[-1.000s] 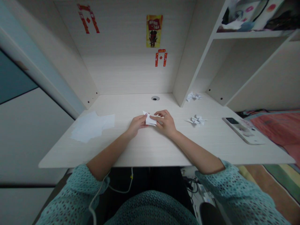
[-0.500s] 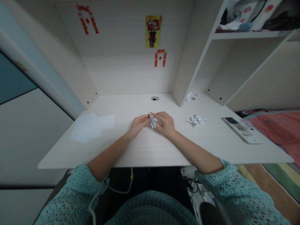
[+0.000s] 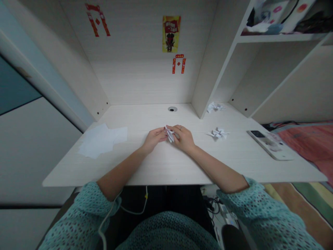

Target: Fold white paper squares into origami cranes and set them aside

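Folded paper [image 3: 170, 134] sits mid-frame, low over the desk [image 3: 166, 166], pinched between my 2 hands. I judge it feather-light, thin and easily creased (a hard squeeze would spoil the folds), so it is best held by its edges. My left hand [image 3: 153, 139] closes its fingertips on the left side and my right hand [image 3: 184, 138] grips the right. It looks small and white, with pointed flaps.

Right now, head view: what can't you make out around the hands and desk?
Head view: folded white paper, shape mostly hidden by fingers of the left hand and right hand pinching it.
Head view: poster, print too small to read.
Head view: shelf items, cut off by the top edge, dim.
Head view: flat device on the desk, too small to tell remote from phone.
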Available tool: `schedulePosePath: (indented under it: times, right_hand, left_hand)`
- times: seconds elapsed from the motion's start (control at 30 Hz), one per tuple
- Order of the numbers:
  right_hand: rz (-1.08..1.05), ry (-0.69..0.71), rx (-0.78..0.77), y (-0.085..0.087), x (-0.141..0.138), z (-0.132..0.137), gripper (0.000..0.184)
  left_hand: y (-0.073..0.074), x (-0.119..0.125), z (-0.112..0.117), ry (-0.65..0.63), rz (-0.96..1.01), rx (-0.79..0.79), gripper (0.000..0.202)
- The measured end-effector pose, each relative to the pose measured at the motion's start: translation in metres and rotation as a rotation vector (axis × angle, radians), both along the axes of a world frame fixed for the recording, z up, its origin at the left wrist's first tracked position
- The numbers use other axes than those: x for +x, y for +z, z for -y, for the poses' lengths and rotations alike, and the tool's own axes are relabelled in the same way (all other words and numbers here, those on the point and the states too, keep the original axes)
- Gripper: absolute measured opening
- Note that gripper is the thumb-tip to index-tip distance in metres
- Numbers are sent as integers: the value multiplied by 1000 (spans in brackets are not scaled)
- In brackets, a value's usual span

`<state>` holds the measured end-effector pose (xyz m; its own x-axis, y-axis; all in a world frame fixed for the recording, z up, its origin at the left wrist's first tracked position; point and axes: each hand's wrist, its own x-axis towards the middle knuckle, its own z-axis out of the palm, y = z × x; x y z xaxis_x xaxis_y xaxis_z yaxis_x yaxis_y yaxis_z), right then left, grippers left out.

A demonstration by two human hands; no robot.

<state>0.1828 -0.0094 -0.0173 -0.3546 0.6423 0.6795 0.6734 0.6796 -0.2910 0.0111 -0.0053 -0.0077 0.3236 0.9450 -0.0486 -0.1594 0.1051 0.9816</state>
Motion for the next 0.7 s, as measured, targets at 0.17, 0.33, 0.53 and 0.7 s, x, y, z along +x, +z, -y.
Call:
schedulePosePath:
  times: [0.17,0.33,0.53,0.7]
  right_hand:
    - [40,-20,-9,0,2,0,37]
    - [95,-109,38,-2,3,0,38]
    - [121,-141,29,-3,3,0,46]
    - [147,-131,3,1,2,1,43]
  left_hand:
    - [2,-1,0,-40,-4,-51,43]
    - [2,-2,0,-78,26,-72,39]
    - [2,-4,-1,-102,59,-67,38]
    - [2,-3,0,-104,19,-48,38]
